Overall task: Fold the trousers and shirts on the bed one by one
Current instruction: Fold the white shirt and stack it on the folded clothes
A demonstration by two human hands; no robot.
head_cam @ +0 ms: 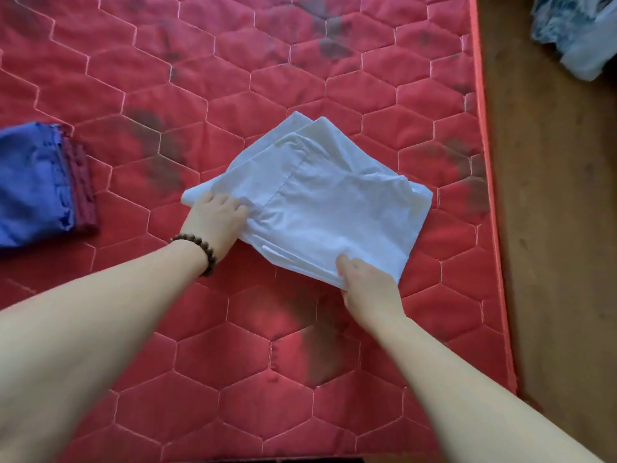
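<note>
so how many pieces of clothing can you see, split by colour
white: 1, the folded white garment on the red mattress, gripped by the left hand and right hand
blue: 1, the folded blue garment at the left edge
dark red: 1, the dark red garment under the blue one
blue-white patterned: 1, the patterned bundle on the floor
total: 4

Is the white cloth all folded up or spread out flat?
Folded. The white garment lies as a small layered bundle, its edges stacked, on the red mattress.
</note>
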